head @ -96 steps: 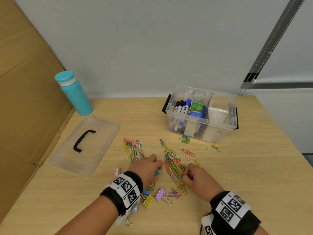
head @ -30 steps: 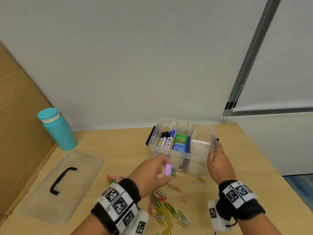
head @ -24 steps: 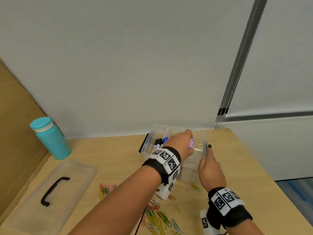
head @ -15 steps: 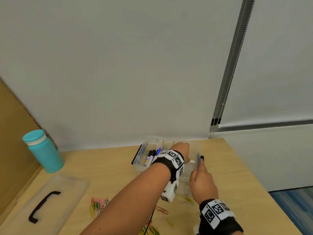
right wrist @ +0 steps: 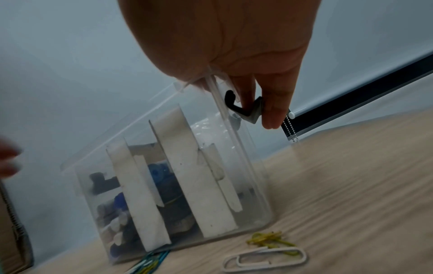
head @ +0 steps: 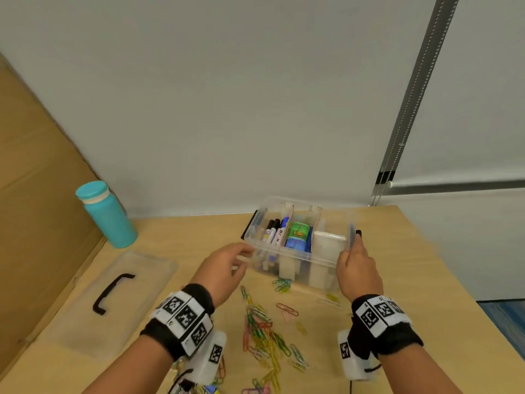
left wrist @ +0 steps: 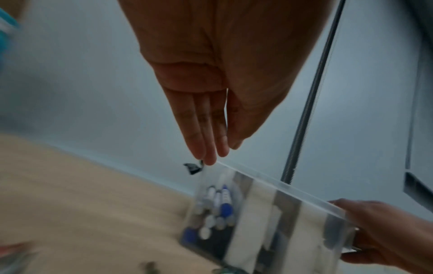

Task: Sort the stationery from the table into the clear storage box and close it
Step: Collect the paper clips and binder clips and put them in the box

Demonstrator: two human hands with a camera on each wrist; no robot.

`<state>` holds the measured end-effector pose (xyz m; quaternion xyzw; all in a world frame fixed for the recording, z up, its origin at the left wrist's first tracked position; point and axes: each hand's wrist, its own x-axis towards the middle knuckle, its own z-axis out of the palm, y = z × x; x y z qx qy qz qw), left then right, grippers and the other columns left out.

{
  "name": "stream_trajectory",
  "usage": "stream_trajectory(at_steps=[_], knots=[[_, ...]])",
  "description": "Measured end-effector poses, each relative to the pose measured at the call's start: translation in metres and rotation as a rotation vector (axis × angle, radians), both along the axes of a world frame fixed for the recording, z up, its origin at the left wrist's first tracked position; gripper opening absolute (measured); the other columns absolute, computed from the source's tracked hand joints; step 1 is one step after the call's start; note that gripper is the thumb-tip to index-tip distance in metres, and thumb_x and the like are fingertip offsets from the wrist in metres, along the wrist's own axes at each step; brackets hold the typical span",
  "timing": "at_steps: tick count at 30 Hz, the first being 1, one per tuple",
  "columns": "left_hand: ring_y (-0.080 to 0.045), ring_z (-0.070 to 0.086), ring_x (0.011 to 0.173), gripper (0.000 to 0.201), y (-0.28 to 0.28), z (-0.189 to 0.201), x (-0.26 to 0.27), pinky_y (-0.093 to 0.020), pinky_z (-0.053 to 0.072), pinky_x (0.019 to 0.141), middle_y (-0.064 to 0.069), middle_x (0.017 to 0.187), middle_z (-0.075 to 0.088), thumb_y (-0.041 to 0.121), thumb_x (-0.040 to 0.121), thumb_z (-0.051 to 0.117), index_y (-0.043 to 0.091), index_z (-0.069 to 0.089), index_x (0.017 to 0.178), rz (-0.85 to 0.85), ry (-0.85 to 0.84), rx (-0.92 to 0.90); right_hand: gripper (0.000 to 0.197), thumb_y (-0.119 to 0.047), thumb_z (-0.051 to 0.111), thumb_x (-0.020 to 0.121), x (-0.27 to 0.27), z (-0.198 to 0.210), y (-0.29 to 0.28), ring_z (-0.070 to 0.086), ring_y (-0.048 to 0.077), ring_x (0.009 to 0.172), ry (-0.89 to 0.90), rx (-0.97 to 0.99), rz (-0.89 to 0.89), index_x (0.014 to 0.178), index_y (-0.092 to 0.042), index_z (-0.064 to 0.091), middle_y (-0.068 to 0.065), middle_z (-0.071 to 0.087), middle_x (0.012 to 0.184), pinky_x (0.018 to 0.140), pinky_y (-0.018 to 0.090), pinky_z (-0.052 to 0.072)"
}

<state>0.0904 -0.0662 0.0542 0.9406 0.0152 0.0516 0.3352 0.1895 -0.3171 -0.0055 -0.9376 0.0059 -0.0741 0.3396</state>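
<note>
The clear storage box (head: 287,251) stands open at the table's back, holding markers (head: 273,232), a green and blue roll (head: 297,234) and a white block (head: 327,243) between dividers. My right hand (head: 353,247) grips the box's right end, thumb over the rim (right wrist: 218,96) and fingers (right wrist: 273,111) on the black latch (right wrist: 243,110). My left hand (head: 244,260) hovers empty by the box's front left corner, its fingers (left wrist: 206,140) straight. Coloured paper clips (head: 264,334) lie scattered on the table in front of the box.
The clear lid (head: 113,297) with a black handle lies at the left beside a cardboard wall (head: 37,194). A teal bottle (head: 106,214) stands behind it. More binder clips (head: 255,390) lie under my left wrist. A white paper clip (right wrist: 264,259) lies near the box's right corner.
My left hand carried a purple binder clip over the box, let it go inside and drew back empty. My right hand stayed on the box's right end.
</note>
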Motion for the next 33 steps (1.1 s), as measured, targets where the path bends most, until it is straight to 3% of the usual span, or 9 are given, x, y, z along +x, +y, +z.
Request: stream_trajectory(at_steps=[4,7,10,13,17,22,28,31,33], knots=[[0.001,0.059,0.091,0.025,0.049,-0.022,-0.049,-0.014,0.046,0.075,0.015,0.108,0.063,0.015,0.093,0.054,0.030,0.059,0.113,0.130,0.056,0.011,0.054,-0.024,0.035,0.095,-0.001,0.006,-0.001,0.042,0.041,0.120,-0.005,-0.041,-0.042,0.146,-0.011,0.021,0.017,0.040,0.143,0.097,0.048,0.039],[-0.003,0.061,0.090,0.023,0.082,-0.037,-0.084,-0.021,0.049,0.079,0.012,0.104,0.066,0.013,0.092,0.055,0.029,0.061,0.107,0.232,0.083,0.010,0.057,-0.024,0.044,0.091,-0.016,0.014,0.007,0.029,0.040,0.131,-0.160,-0.121,-0.058,0.143,-0.010,0.025,0.013,0.031,0.149,0.106,0.053,0.031],[-0.005,0.060,0.095,0.021,0.105,-0.054,-0.113,-0.023,0.049,0.084,0.009,0.109,0.065,0.014,0.092,0.055,0.028,0.060,0.108,0.285,0.149,0.026,0.052,-0.025,0.048,0.091,-0.046,0.025,0.028,0.024,0.032,0.135,-0.301,-0.088,0.071,0.140,-0.013,0.033,0.009,0.031,0.148,0.110,0.050,0.028],[-0.006,0.056,0.102,0.024,0.118,-0.066,-0.130,-0.024,0.047,0.089,0.009,0.118,0.058,0.021,0.092,0.055,0.028,0.057,0.115,0.262,0.263,0.124,0.039,-0.020,0.053,0.090,-0.081,0.026,0.060,0.033,0.022,0.125,-0.350,-0.084,0.287,0.128,-0.017,0.048,0.003,0.046,0.133,0.106,0.041,0.034],[-0.007,0.052,0.110,0.040,0.121,-0.074,-0.138,-0.022,0.043,0.093,0.012,0.125,0.049,0.030,0.087,0.062,0.030,0.052,0.126,0.122,0.393,0.150,0.020,-0.026,0.048,0.093,-0.120,0.012,0.106,0.047,0.009,0.107,-0.124,-0.165,0.693,0.112,-0.026,0.056,-0.010,0.055,0.112,0.090,0.029,0.045],[-0.009,0.051,0.110,0.045,0.125,-0.088,-0.137,-0.022,0.042,0.092,0.011,0.124,0.048,0.029,0.087,0.062,0.032,0.050,0.130,0.010,0.396,0.207,0.024,-0.025,0.046,0.094,-0.158,-0.012,0.157,0.057,0.014,0.102,0.143,-0.320,0.995,0.116,-0.026,0.055,-0.007,0.054,0.116,0.085,0.031,0.048],[-0.014,0.051,0.105,0.031,0.132,-0.099,-0.132,-0.026,0.044,0.087,0.006,0.115,0.048,0.032,0.088,0.058,0.029,0.054,0.118,-0.024,0.333,0.242,0.027,-0.026,0.050,0.093,-0.167,-0.026,0.188,0.050,0.019,0.110,0.186,-0.442,0.985,0.120,-0.024,0.054,-0.002,0.045,0.123,0.084,0.034,0.049],[-0.014,0.054,0.095,0.036,0.136,-0.100,-0.130,-0.024,0.045,0.086,0.004,0.116,0.043,0.032,0.087,0.060,0.025,0.051,0.121,-0.009,0.343,0.173,0.027,-0.033,0.049,0.094,-0.162,-0.031,0.187,0.048,0.018,0.112,0.192,-0.445,0.889,0.120,-0.024,0.052,-0.003,0.043,0.121,0.091,0.034,0.046],[-0.012,0.055,0.086,0.038,0.139,-0.100,-0.132,-0.023,0.048,0.087,0.004,0.111,0.040,0.030,0.085,0.061,0.023,0.052,0.121,0.013,0.344,0.084,0.035,-0.033,0.048,0.095,-0.160,-0.031,0.180,0.048,0.015,0.110,0.180,-0.414,0.813,0.129,-0.025,0.046,-0.004,0.042,0.124,0.094,0.032,0.044]])
